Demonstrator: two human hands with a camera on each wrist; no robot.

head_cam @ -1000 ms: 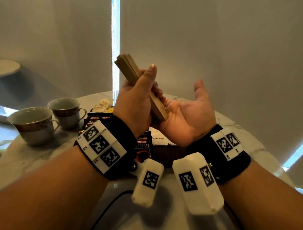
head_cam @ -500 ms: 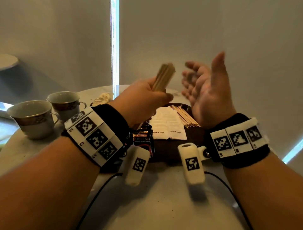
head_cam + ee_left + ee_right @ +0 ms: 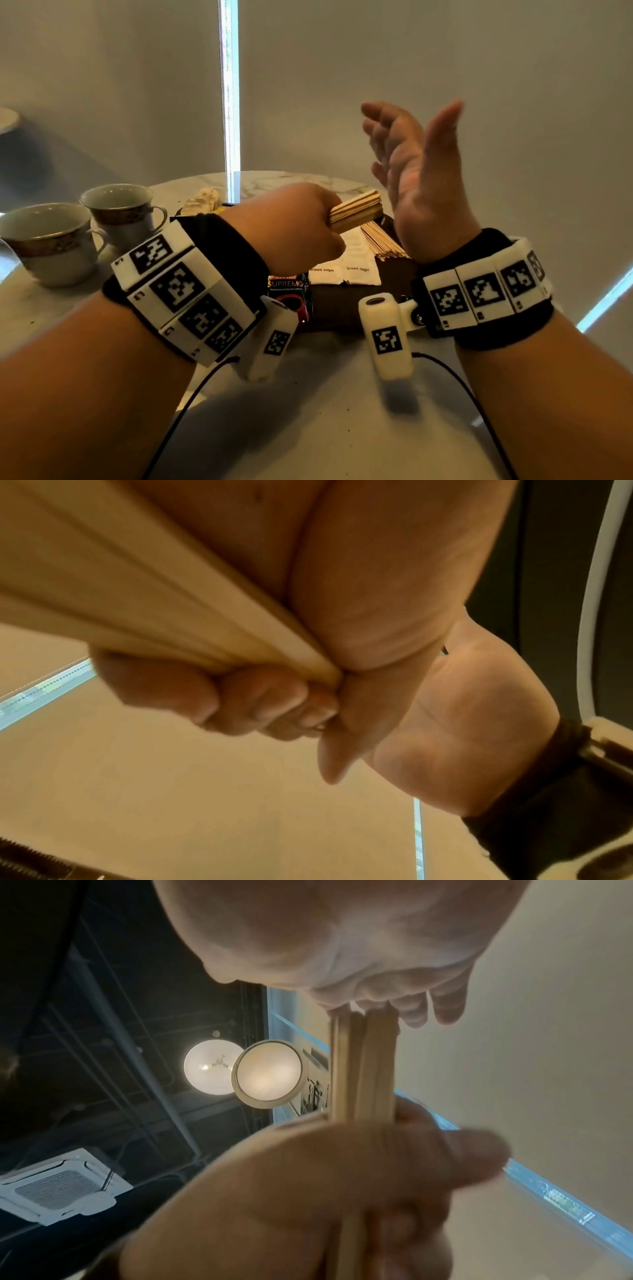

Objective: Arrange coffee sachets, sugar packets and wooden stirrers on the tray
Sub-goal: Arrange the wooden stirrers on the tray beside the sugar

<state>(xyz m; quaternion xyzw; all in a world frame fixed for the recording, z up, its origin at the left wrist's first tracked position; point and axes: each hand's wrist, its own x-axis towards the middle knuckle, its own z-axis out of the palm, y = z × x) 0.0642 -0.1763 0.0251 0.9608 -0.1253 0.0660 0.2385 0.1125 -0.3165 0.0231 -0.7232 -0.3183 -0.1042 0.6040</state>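
left hand [image 3: 291, 229] is gripping the stirrer bundle [image 3: 356, 210], now lowering it level over the tray [image 3: 342, 308] | right hand [image 3: 418, 178] is lifting away, fingers spread, holding nothing | sugar packets [image 3: 346, 270] and laid stirrers [image 3: 383, 240] are waiting on the tray beyond | bundle is likely joining them next

We see a bundle of pale flat wooden stirrers [image 3: 356, 211] held nearly level above the dark brown tray [image 3: 394, 291]. On the tray lie white paper "brown sugar" packets [image 3: 346, 270], a fanned row of loose stirrers [image 3: 383, 241], and a black "Supremo" coffee sachet [image 3: 289, 294], perhaps overhanging the near rim.
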